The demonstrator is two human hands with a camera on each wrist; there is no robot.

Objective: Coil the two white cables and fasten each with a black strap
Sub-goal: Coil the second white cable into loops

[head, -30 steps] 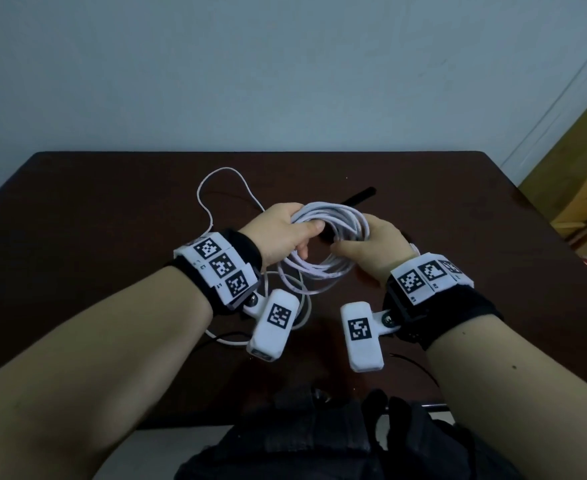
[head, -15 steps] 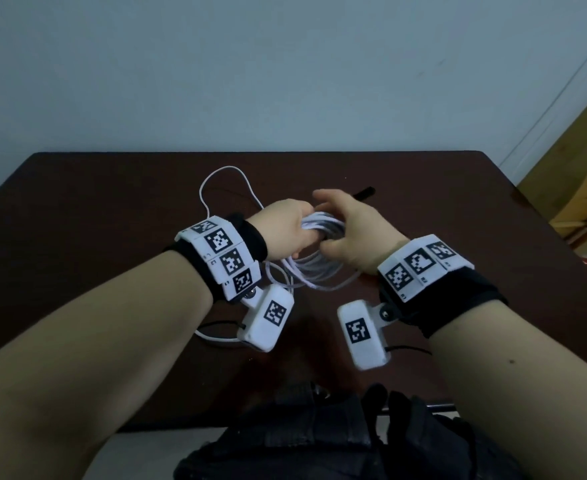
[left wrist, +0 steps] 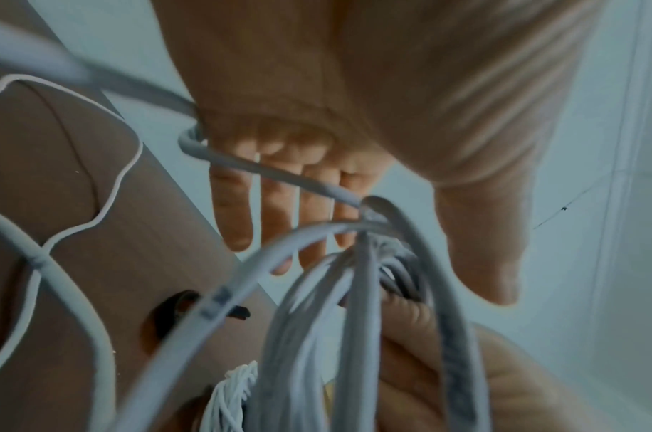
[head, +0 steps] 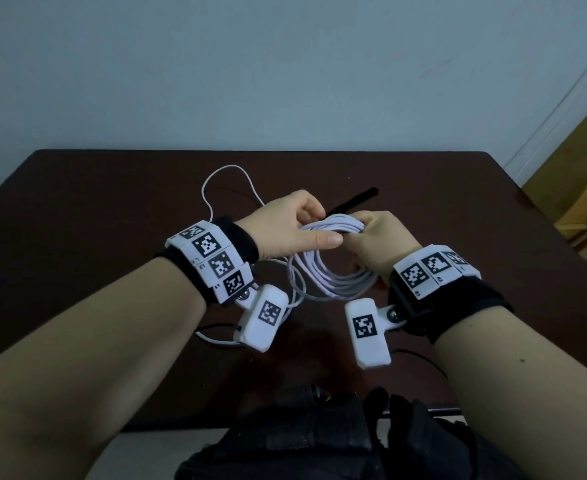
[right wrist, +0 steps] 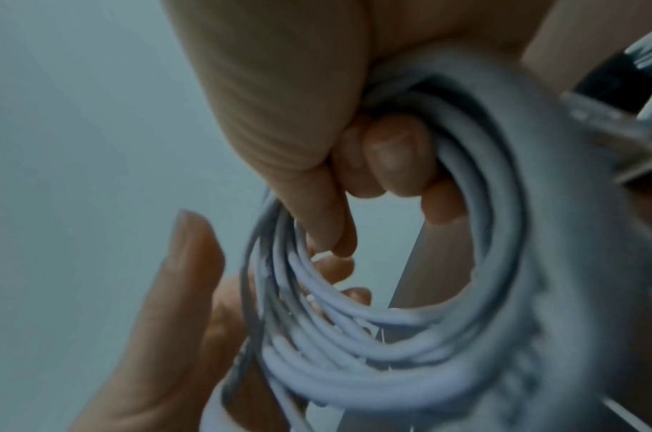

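Observation:
A white cable coil [head: 330, 282] hangs in the air above the dark table [head: 112, 209], between both hands. My right hand [head: 378, 244] grips its right side, fingers [right wrist: 391, 157] curled through the loops [right wrist: 354, 350]. My left hand [head: 314, 226] holds the coil's top, thumb lying along it; a loose strand [left wrist: 265, 172] crosses its fingers [left wrist: 235, 210]. A black strap [head: 358, 200] lies on the table just behind the hands. A thin white cable [head: 216, 178] loops on the table at the back left and runs under my left wrist.
A black bag [head: 319, 441] sits at the table's near edge below my arms. Wooden furniture [head: 583, 188] stands off the table's right side. A pale wall is behind the table.
My right hand has come off the top of the coil and now grips its right side. My left hand has shifted up onto the top, and the coil hangs lower between them.

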